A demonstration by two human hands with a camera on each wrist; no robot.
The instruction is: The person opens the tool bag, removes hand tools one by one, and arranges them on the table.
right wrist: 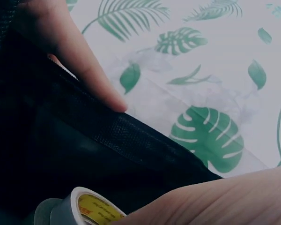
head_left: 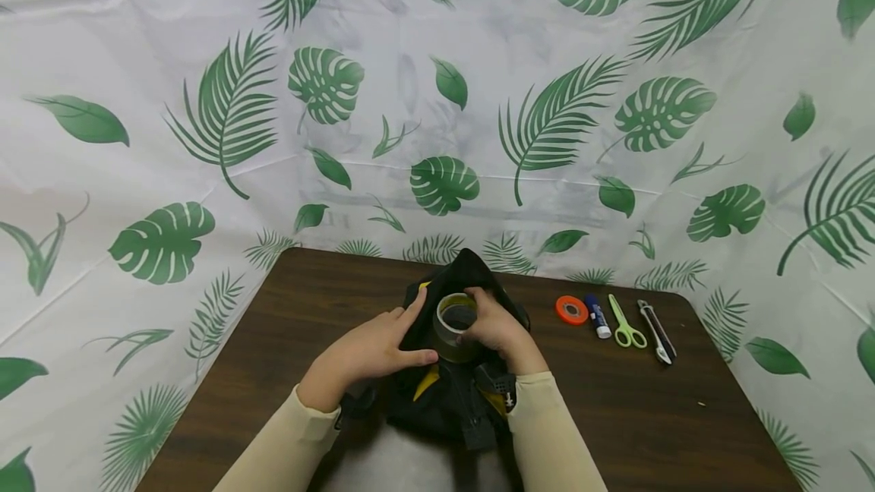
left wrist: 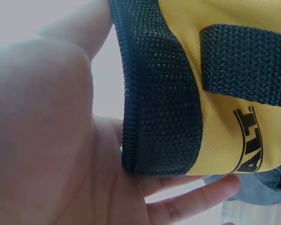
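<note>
A black and yellow tool bag (head_left: 465,272) stands on the table with its mouth up. My right hand (head_left: 499,329) grips a roll of tape (head_left: 446,323) at the bag's mouth, thumb and fingers on its rim. In the right wrist view this roll of tape (right wrist: 74,208) shows a yellow inner core, with a darker round edge (right wrist: 46,212) beside it. My left hand (head_left: 369,348) lies against the bag's left side, thumb and index finger spread wide. In the left wrist view its straight fingers (left wrist: 192,199) touch the bag's yellow panel (left wrist: 225,136) with dark webbing.
On the dark wooden table (head_left: 328,287), right of the bag, lie an orange ring-shaped item (head_left: 571,310), a blue and white glue stick (head_left: 598,317), green scissors (head_left: 625,325) and a utility knife (head_left: 658,332). A leaf-print cloth (head_left: 383,97) hangs behind.
</note>
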